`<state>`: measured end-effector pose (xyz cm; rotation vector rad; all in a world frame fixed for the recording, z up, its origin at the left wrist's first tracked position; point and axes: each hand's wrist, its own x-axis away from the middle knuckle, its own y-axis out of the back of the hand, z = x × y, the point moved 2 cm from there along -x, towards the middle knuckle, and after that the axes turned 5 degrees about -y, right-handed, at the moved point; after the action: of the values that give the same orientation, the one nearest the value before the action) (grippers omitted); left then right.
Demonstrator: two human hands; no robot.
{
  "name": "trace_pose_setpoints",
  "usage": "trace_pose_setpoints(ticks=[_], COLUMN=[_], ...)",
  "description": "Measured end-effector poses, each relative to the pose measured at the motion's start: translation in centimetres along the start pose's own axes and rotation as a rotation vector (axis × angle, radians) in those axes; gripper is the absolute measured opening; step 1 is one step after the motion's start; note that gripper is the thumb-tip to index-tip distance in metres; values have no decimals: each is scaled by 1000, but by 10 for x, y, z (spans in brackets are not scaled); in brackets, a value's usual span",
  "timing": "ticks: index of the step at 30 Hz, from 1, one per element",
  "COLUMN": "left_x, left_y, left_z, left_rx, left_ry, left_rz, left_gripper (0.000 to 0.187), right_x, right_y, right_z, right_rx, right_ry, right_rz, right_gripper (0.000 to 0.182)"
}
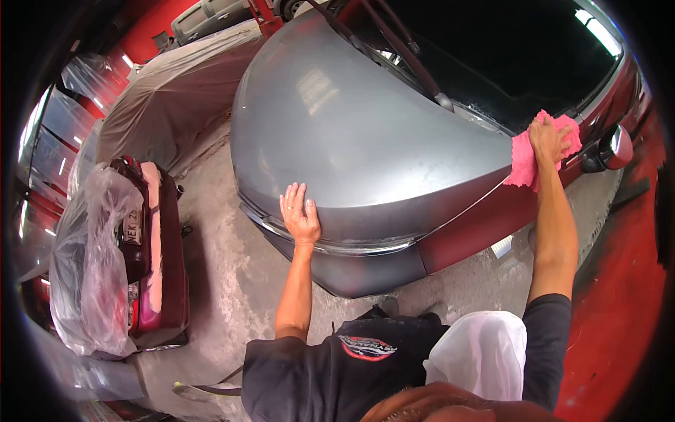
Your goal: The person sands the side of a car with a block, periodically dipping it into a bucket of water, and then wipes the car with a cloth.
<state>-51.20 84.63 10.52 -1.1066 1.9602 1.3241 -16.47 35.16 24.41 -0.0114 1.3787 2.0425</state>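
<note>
My left hand [300,214] rests flat on the front edge of the grey car hood [351,133], its fingers stretched and nothing in it. Over at the hood's rear corner, near the windshield [520,56], my right hand [550,143] presses a crumpled pink cloth [524,158] against the car, with the fingers over the cloth. Dark red fender paint [471,232] shows below the hood's edge. A side mirror [613,149] sticks out just right of the cloth.
At the left stands a dark red car part [169,260] partly wrapped in clear plastic [91,267]. Behind it a draped cover [169,98] hangs over something large. A hose-like item [211,388] lies on the concrete floor [225,281]. Red floor [612,316] lies at the right.
</note>
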Motion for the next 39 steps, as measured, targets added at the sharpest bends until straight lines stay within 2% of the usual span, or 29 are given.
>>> trace_pose_setpoints(ticks=[7,12,15,22,29,32,39], left_x=[1,2,3,3,6,6,6], left_y=[-3,-5,-7,-8,-9,-9,-8], left_z=[2,2,4,1,4,3,2], left_rx=[3,-5,-3,10,-35,-38,-42], left_ry=[-17,-14,-43,-81,-66,-64,-54], left_rz=[-11,35,29,18,51,51,55], left_gripper=[41,41,41,39,40,40,40], right_x=[-6,-12,-7,6,6,16,16], right_y=[-9,-22,-16,8,6,20,21], right_z=[-5,-9,-5,3,-2,0,0], right_rx=[-14,-50,-74,1,-148,-203,-217], right_ry=[11,7,-27,-79,-1,-16,-14], right_rz=[-28,-141,-77,7,-75,-4,-31], right_gripper=[58,56,60,53,52,53,54])
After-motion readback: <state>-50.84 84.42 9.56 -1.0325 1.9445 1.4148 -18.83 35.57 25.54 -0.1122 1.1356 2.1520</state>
